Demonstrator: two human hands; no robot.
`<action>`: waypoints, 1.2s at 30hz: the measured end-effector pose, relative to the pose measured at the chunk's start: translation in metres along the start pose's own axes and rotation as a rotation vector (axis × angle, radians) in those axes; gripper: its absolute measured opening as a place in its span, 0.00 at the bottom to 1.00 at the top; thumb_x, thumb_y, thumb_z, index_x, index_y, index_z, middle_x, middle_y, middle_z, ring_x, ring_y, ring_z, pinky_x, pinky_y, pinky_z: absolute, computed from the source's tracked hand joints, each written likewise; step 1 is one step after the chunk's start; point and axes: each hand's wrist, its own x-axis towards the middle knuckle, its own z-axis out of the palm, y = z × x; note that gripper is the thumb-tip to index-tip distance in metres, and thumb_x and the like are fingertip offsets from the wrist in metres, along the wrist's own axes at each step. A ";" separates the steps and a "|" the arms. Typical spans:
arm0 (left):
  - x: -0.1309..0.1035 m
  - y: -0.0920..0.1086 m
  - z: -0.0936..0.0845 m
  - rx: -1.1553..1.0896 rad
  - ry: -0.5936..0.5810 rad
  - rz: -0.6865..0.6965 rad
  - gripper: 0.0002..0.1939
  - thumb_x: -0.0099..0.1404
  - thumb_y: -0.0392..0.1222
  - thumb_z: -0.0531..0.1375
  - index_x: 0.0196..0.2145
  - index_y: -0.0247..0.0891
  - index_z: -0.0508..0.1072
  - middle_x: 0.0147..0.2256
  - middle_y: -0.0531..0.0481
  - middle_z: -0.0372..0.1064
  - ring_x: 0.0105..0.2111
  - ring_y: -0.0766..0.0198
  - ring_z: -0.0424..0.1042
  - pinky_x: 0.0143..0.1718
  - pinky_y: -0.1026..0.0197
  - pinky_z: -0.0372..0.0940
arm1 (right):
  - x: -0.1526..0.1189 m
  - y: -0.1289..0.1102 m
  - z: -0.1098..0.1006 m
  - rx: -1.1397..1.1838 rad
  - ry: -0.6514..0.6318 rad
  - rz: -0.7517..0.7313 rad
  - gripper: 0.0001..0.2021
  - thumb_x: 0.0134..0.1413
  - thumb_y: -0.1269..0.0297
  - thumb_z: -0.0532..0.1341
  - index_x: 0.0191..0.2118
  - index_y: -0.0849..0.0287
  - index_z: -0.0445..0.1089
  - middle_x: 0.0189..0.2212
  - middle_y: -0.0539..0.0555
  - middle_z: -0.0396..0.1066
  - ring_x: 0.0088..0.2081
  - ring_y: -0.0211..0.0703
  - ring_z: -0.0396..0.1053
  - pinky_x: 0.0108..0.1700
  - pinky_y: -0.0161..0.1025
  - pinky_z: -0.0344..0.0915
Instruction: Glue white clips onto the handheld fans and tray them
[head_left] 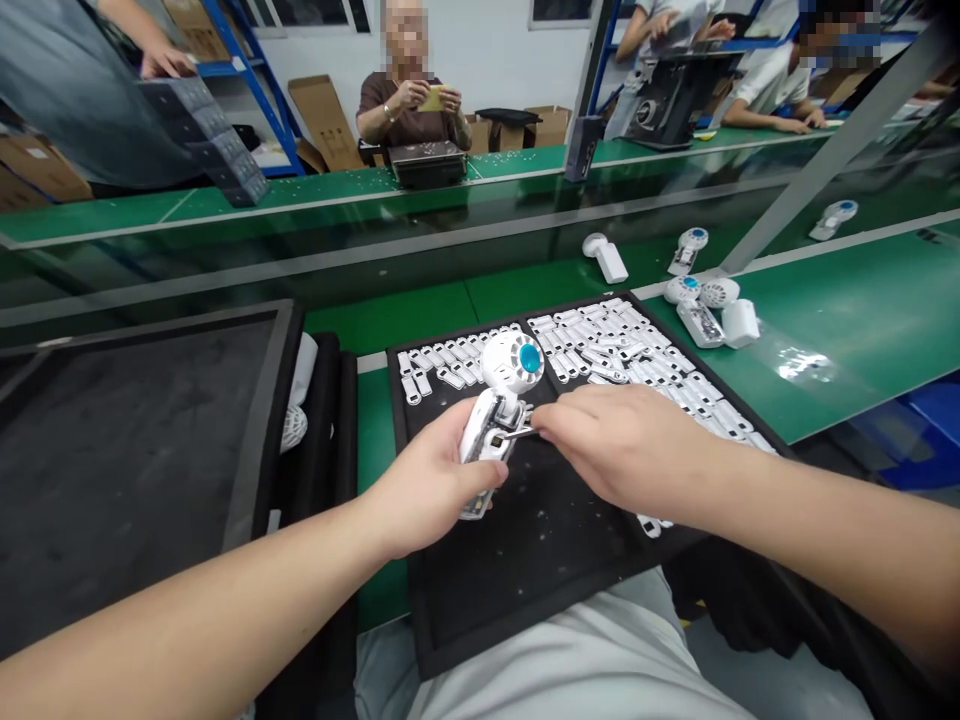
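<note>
My left hand (pixel 435 480) is wrapped round the handle of a white handheld fan (pixel 480 430), held tilted above the black tray. The fan's round head has a blue centre and points up and to the right. Its handle is uncovered on one side, so the inner parts show. Fingers pinched, my right hand (pixel 600 435) grips a thin metal tool (pixel 519 433) whose tip reaches into the open handle. Whether this tool is a pair of tweezers I cannot tell. Beneath both hands lies the black tray (pixel 510 570), with rows of small white parts (pixel 622 340).
More white fans (pixel 697 320) lie at the right on the green bench (pixel 847 310). A stack of black trays (pixel 285 480) stands on the left. Beyond a low divider, people work along another green bench (pixel 315 195). A slanted metal post (pixel 825 160) rises at the right.
</note>
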 end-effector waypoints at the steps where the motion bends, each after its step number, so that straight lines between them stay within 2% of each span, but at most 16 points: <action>1: -0.001 0.001 0.001 0.033 0.008 -0.001 0.26 0.55 0.38 0.63 0.51 0.38 0.67 0.33 0.52 0.68 0.29 0.64 0.66 0.29 0.63 0.65 | 0.001 -0.003 -0.003 -0.047 -0.009 -0.024 0.08 0.60 0.73 0.53 0.36 0.58 0.69 0.28 0.53 0.71 0.28 0.41 0.65 0.28 0.38 0.51; 3: -0.003 0.004 0.002 0.124 0.034 0.014 0.20 0.57 0.40 0.62 0.48 0.38 0.68 0.30 0.53 0.68 0.27 0.64 0.66 0.28 0.62 0.64 | 0.004 -0.008 -0.007 -0.110 -0.014 -0.057 0.07 0.57 0.73 0.55 0.31 0.58 0.68 0.24 0.53 0.69 0.25 0.41 0.62 0.26 0.39 0.46; 6: -0.007 0.007 0.004 0.245 0.073 0.053 0.16 0.59 0.42 0.61 0.45 0.38 0.70 0.29 0.52 0.69 0.27 0.63 0.66 0.28 0.63 0.62 | 0.009 -0.013 -0.012 -0.121 -0.020 -0.096 0.05 0.53 0.73 0.57 0.31 0.57 0.67 0.22 0.53 0.67 0.23 0.41 0.61 0.25 0.40 0.42; 15: -0.009 0.007 0.005 0.334 0.101 0.092 0.15 0.61 0.43 0.61 0.46 0.39 0.70 0.36 0.49 0.73 0.36 0.57 0.70 0.34 0.60 0.63 | 0.015 -0.020 -0.021 -0.156 -0.055 -0.106 0.04 0.47 0.72 0.60 0.29 0.56 0.65 0.20 0.52 0.65 0.21 0.40 0.61 0.23 0.40 0.37; 20: -0.011 0.006 0.005 0.342 0.080 0.125 0.13 0.63 0.43 0.60 0.46 0.40 0.70 0.37 0.49 0.74 0.40 0.55 0.71 0.36 0.60 0.63 | 0.010 -0.020 -0.021 -0.133 -0.041 -0.116 0.04 0.49 0.73 0.59 0.29 0.57 0.65 0.20 0.51 0.64 0.20 0.38 0.59 0.23 0.39 0.38; 26: -0.011 0.004 0.005 0.348 0.078 0.121 0.15 0.64 0.44 0.60 0.48 0.42 0.69 0.38 0.51 0.73 0.39 0.57 0.71 0.36 0.59 0.63 | 0.008 -0.020 -0.021 -0.132 -0.058 -0.091 0.05 0.49 0.74 0.57 0.29 0.56 0.65 0.20 0.52 0.64 0.21 0.40 0.60 0.24 0.40 0.41; 33: -0.011 0.004 0.006 0.396 0.088 0.128 0.14 0.64 0.44 0.59 0.47 0.43 0.68 0.39 0.52 0.73 0.39 0.59 0.71 0.39 0.60 0.63 | 0.008 -0.023 -0.023 -0.174 -0.020 -0.120 0.04 0.47 0.74 0.58 0.28 0.58 0.65 0.19 0.52 0.63 0.21 0.39 0.60 0.24 0.39 0.38; 36: -0.014 0.003 0.006 0.430 0.088 0.139 0.12 0.65 0.44 0.58 0.46 0.44 0.68 0.39 0.53 0.73 0.38 0.59 0.71 0.39 0.60 0.63 | 0.008 -0.028 -0.024 -0.190 -0.049 -0.107 0.04 0.46 0.74 0.57 0.28 0.58 0.64 0.19 0.53 0.64 0.21 0.40 0.61 0.23 0.39 0.40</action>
